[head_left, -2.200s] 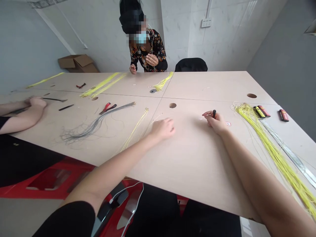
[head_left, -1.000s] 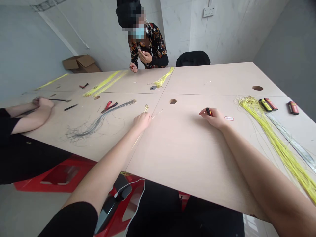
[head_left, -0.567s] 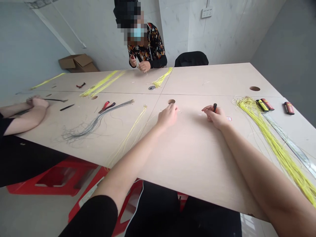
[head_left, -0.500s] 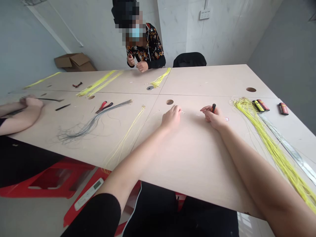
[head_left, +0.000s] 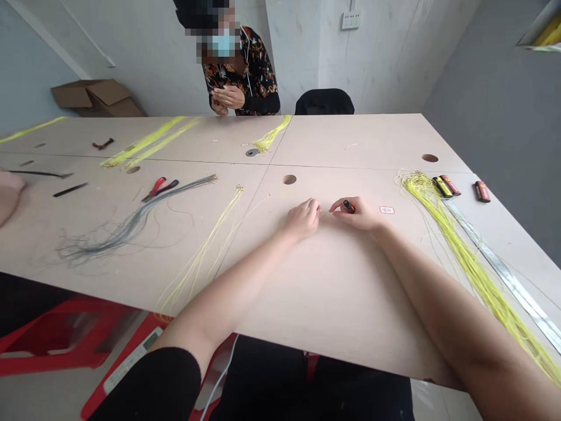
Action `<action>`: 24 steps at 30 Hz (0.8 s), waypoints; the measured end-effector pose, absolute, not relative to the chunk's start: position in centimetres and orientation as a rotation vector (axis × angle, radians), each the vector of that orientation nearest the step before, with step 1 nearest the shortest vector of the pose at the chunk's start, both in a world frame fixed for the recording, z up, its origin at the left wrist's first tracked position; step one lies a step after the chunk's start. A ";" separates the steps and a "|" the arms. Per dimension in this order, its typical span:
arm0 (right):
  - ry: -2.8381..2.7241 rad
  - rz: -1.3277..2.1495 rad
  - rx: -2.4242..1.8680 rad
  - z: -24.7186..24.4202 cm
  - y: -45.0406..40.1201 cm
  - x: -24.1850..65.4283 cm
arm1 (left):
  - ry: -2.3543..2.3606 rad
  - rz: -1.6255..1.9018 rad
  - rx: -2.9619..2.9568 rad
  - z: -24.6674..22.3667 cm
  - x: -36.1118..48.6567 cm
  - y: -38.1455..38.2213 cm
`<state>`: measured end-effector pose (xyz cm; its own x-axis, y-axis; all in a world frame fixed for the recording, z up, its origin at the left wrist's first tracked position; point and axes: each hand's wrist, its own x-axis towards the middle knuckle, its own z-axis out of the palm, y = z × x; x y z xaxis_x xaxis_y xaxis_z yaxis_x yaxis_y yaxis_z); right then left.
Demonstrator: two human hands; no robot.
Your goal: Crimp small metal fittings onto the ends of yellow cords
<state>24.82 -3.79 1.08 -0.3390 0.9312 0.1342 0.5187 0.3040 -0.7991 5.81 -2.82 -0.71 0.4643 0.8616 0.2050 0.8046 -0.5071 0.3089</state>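
Observation:
My left hand [head_left: 303, 218] rests on the table with its fingers pinched together. A thin pale strand [head_left: 323, 213] shows at its fingertips, too fine to make out well. Close beside it on the right, my right hand [head_left: 360, 215] is closed around a small dark tool with an orange band [head_left: 348, 206]; only its end sticks out, so its kind is hidden. A small white label with a red border [head_left: 387, 210] lies just right of that hand. Left of my left forearm, a few yellow cords [head_left: 219, 228] with knotted ends lie on the table.
A bundle of yellow cords [head_left: 456, 245] lies right, beside a clear plastic strip [head_left: 504, 272] and lighters [head_left: 482, 192]. Grey cords [head_left: 144, 219] and red-and-black pliers [head_left: 160, 188] lie left. A masked co-worker [head_left: 241, 76] works across the table [head_left: 333, 304]; another person's arm [head_left: 9, 196] shows at far left.
My right hand has moved left, close to my left hand, with the dark tool still in it. The view has shifted right. The co-worker's hands across the table have risen.

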 end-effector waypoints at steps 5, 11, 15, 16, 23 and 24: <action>-2.021 0.846 -1.329 1.1 -3.9 24.5 | 1.426 0.540 2.535 -0.9 5.8 -2.8; -2.018 0.777 -1.321 0.8 -3.8 24.3 | 1.321 0.614 2.566 -0.7 5.8 -2.9; -1.984 0.790 -1.327 0.8 -3.9 24.4 | 1.287 0.641 2.558 -0.8 5.7 -2.8; -1.985 0.801 -1.323 0.8 -3.9 24.4 | 1.279 0.648 2.555 -0.9 5.7 -2.8; -2.036 0.871 -1.275 0.6 -3.7 24.4 | 1.217 0.648 2.569 -0.8 5.7 -2.9; -2.047 0.876 -1.270 0.6 -3.6 24.4 | 1.214 0.647 2.570 -0.8 5.7 -2.9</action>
<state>24.38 -3.63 0.58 -0.3861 0.9139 0.1254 0.5405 0.3343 -0.7721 5.67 -2.89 -0.77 0.5600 0.7751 0.2927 0.6753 -0.6317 0.3807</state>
